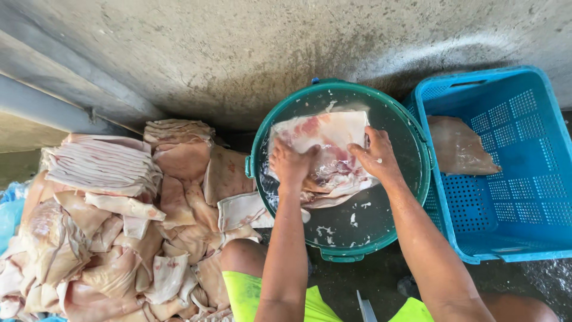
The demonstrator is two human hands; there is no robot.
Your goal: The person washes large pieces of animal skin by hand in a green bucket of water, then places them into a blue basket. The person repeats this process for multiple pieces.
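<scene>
A pale, pink-streaked slab of raw meat (319, 134) lies over dark water in a round green basin (411, 128). My left hand (290, 162) grips the slab's near left edge, fingers curled into it. My right hand (375, 156) presses and holds its right side. Both forearms reach forward from my knees, which show yellow-green shorts (244, 295).
A big heap of raw skin and fat pieces (119, 238) covers the floor on the left, with a neat stack of slices (98, 164) behind it. A blue plastic crate (524, 197) on the right holds one slab (459, 149). A concrete wall (238, 48) stands behind.
</scene>
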